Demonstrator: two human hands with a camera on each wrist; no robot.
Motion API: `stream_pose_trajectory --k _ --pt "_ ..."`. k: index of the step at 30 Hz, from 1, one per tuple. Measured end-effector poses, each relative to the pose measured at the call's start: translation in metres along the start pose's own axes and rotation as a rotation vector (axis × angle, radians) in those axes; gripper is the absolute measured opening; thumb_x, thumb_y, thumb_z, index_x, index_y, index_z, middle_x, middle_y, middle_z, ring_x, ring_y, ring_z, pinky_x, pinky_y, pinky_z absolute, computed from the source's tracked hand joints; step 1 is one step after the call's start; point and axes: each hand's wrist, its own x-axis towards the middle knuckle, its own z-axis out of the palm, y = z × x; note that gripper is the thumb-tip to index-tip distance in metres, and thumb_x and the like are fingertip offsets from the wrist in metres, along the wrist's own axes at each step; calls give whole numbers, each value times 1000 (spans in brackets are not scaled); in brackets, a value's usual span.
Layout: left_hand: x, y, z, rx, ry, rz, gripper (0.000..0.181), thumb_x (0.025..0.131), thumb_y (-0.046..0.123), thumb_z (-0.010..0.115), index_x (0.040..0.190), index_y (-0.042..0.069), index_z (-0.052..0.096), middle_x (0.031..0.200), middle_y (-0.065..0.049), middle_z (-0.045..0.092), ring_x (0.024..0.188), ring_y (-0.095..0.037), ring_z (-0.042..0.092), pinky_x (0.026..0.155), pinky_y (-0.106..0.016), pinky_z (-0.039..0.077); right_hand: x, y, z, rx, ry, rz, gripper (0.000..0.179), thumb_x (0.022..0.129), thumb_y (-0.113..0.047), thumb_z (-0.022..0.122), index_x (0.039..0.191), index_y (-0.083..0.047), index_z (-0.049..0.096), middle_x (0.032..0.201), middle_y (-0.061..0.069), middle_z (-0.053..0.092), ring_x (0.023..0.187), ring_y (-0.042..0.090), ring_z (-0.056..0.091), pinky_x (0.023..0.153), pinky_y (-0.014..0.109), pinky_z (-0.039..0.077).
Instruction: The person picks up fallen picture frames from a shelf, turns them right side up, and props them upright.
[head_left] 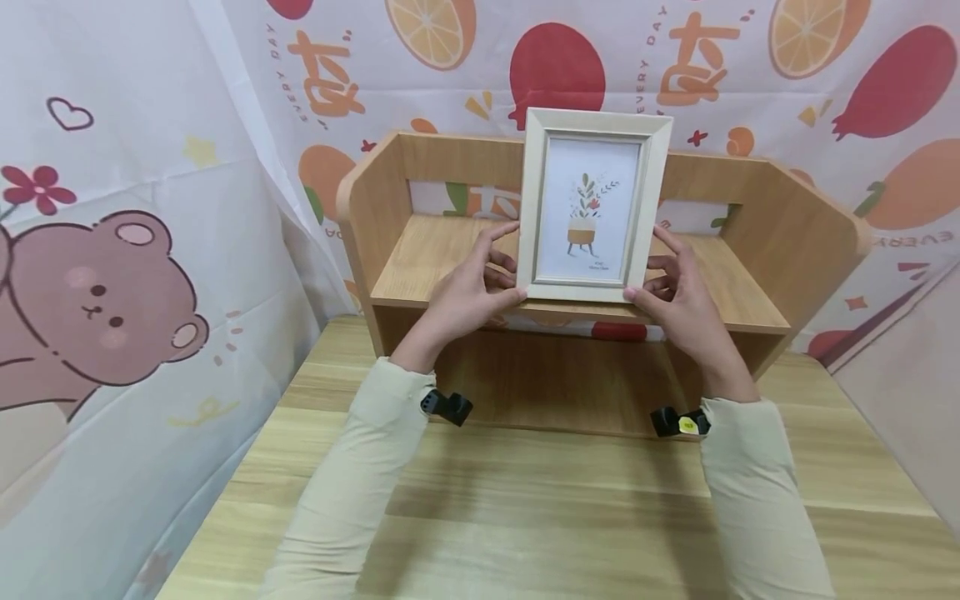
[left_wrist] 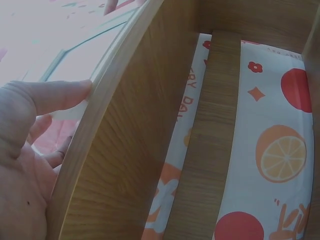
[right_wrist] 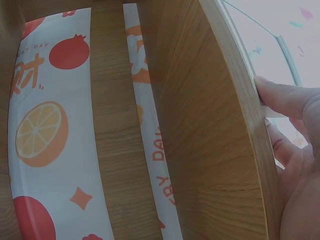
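A cream picture frame [head_left: 532, 200] with a potted-plant print stands nearly upright at the front of the upper shelf [head_left: 420, 258] of a wooden desk shelf. My left hand [head_left: 471, 279] grips its left side, thumb at the lower corner and fingers along the edge. On the opposite side my right hand [head_left: 681, 292] holds it the same way, thumb at the lower right corner. In the left wrist view the left thumb [left_wrist: 62, 96] lies at the shelf board's front edge. The right thumb [right_wrist: 285, 97] shows likewise in the right wrist view.
The desk shelf has raised side panels [head_left: 810, 225] and an open lower compartment [head_left: 555, 375]. It stands at the back of a wood-grain table [head_left: 562, 517]. Behind hangs a fruit-print cloth [head_left: 480, 67]; a bear-print curtain [head_left: 150, 467] is at the left.
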Motion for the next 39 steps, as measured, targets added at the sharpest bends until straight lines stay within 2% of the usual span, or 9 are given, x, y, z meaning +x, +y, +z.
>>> stream_pose_trajectory --k 4,8,14,18,27,30,35,39 --pt "-1 -1 -2 -29 -20 2 80 87 10 70 148 35 26 115 -9 55 100 -22 64 67 -36 57 1 0 1 12 -1 -19 87 89 -10 68 154 -32 14 130 15 51 85 10 56 75 11 47" --pt "0 -1 -2 -54 -18 -14 81 86 10 71 148 36 26 113 -8 55 98 -21 64 66 -36 56 0 0 2 4 7 6 87 89 -12 67 153 -36 13 132 15 50 88 13 55 76 11 47" --pt "1 2 -2 -54 -14 -40 82 85 11 73 147 38 26 110 -5 55 94 -19 64 69 -35 55 -1 -2 2 -13 13 32 88 89 -15 68 153 -39 11 134 15 51 92 15 54 80 12 46" --pt "2 3 -2 -53 -13 -36 82 85 11 73 147 38 27 107 -5 55 92 -19 65 76 -34 53 -1 0 2 -15 18 40 88 89 -14 68 153 -38 11 134 15 51 93 14 54 81 12 45" --pt "0 2 -2 -52 -1 -31 78 84 9 73 146 33 32 108 -6 56 91 -19 64 77 -34 52 -1 0 4 -14 31 42 87 89 -14 68 152 -38 13 133 14 52 93 14 55 81 12 46" --pt "1 1 -2 -45 0 -28 76 84 10 74 145 32 34 107 -6 57 91 -19 65 78 -34 52 0 -1 4 -12 37 48 84 90 -13 67 153 -34 17 133 15 51 93 13 54 80 13 46" --pt "1 1 -2 -17 -9 -44 72 83 13 75 143 28 38 107 -5 58 92 -18 65 80 -33 51 1 -2 6 -29 55 92 69 91 -13 66 150 -21 32 132 14 52 94 13 54 74 15 45" --pt "1 2 -2 2 -14 -46 68 83 15 75 141 25 41 108 -5 59 94 -19 64 81 -35 51 0 -4 6 -57 68 116 62 91 -17 67 146 -17 40 130 14 55 95 13 55 72 15 45"
